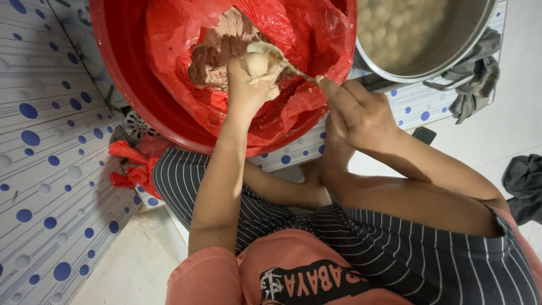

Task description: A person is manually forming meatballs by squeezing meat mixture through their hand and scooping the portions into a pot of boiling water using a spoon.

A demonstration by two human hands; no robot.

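A pale dough ball [257,63] sits in the upper middle of the frame, cupped in the left hand [248,79], whose fingers curl closed around it. The right hand [355,113] grips the handle of a spoon [282,61], its bowl pressed against the top of the ball. Both are held over the mass of brownish-pink dough [217,53] that lies in a red plastic liner [305,34] inside a big red basin [121,73].

The ball looks soft and sticky, so it could smear onto the spoon or tear if the spoon is pushed too hard; if the left fingers loosen, it would likely drop back into the mass and lose its shape. The thin liner may also snag on the spoon's edge.

At upper right a large metal pot [451,51] holds pale round balls, blurred, with a grey cloth [477,79] draped at its handle. Basin and pot rest on a low white ledge with blue dots [415,104]; the same dotted tile [45,169] covers the left of the frame. A crumpled red bag scrap [132,166] lies beneath the basin, and the pale floor [135,265] shows below, with a dark cloth [525,183] at the right edge.
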